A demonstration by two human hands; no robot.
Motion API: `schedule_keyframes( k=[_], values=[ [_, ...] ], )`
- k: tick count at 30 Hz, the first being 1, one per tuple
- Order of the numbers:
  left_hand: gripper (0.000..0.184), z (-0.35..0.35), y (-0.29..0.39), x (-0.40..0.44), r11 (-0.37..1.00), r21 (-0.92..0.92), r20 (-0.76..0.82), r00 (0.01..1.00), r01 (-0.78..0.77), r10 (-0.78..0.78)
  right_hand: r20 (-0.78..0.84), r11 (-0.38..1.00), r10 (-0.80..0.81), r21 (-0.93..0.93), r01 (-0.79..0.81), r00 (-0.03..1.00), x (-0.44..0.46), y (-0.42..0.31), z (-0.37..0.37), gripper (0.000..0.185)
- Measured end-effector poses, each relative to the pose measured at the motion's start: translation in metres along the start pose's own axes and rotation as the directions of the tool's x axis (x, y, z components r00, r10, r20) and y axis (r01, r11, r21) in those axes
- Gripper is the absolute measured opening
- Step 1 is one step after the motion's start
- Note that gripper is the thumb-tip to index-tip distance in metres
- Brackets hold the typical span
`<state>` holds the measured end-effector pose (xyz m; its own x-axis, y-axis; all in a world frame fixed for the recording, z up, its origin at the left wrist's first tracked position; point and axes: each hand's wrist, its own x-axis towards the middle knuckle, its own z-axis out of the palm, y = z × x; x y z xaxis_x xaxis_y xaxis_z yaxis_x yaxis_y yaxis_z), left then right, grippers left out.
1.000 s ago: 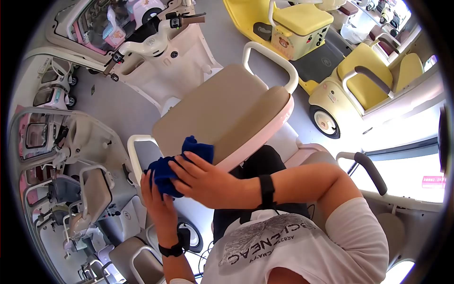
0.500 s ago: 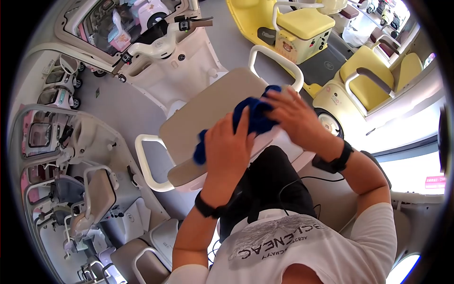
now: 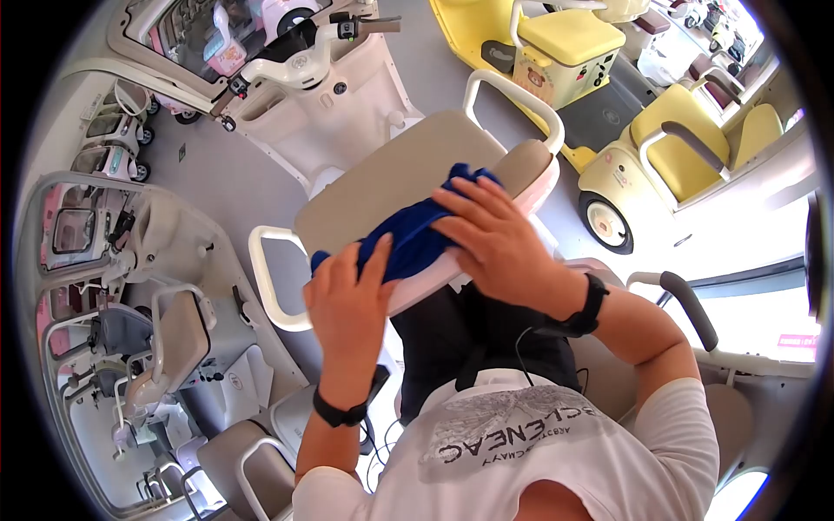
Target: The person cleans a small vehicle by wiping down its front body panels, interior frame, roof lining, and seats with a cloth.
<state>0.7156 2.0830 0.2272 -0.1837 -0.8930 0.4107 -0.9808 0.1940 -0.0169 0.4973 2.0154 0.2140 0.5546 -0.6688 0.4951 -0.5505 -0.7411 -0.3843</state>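
Note:
A blue cloth [image 3: 404, 241] lies stretched along the top of a seat's padded backrest [image 3: 524, 165], its folds bunched at both ends. My left hand [image 3: 343, 300] grips its left end, with fingers bent over the backrest edge. At the right end, my right hand [image 3: 499, 239] holds the cloth, fingers pointing up and left across it. Beyond the cloth is the beige seat cushion [image 3: 391, 174], flanked by a white left armrest [image 3: 280, 317] and a white right armrest [image 3: 512, 97].
White handlebars [image 3: 300, 69] stand in front of the seat. Yellow vehicles with a box seat [image 3: 569, 43] and an armchair-like seat [image 3: 682, 130] are at right. A beige vehicle seat [image 3: 178, 352] shows behind a frame at left. A dark-gripped armrest [image 3: 691, 308] is near my right elbow.
Both hands have moved left and down, spreading the bunched cloth into a longer strip along the backrest. The backrest's right end is now uncovered.

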Motion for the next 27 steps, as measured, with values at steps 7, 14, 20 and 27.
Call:
schedule_keyframes(
  k=[7, 14, 20, 27],
  values=[
    [0.053, 0.002, -0.058, -0.080, 0.961, 0.046, 0.007, 0.962, 0.272, -0.273, -0.024, 0.973, -0.179, 0.143, 0.181, 0.984, 0.011, -0.063, 0.062, 0.040],
    [0.040, 0.038, -0.067, -0.090, 0.806, -0.502, -0.048, 0.920, 0.314, -0.389, -0.025, 0.951, -0.298, 0.077, 0.299, 0.954, 0.017, -0.064, 0.077, 0.040],
    [0.045, 0.018, -0.042, -0.033, 0.965, -0.223, -0.060, 0.987, 0.135, -0.152, 0.013, 0.964, -0.265, 0.012, 0.265, 0.964, 0.007, -0.026, 0.040, 0.038],
    [0.051, 0.027, 0.017, 0.029, 0.994, -0.110, -0.038, 0.999, -0.028, 0.024, -0.002, 0.974, -0.160, -0.160, 0.158, 0.987, -0.007, 0.039, -0.010, 0.039]
  ],
)
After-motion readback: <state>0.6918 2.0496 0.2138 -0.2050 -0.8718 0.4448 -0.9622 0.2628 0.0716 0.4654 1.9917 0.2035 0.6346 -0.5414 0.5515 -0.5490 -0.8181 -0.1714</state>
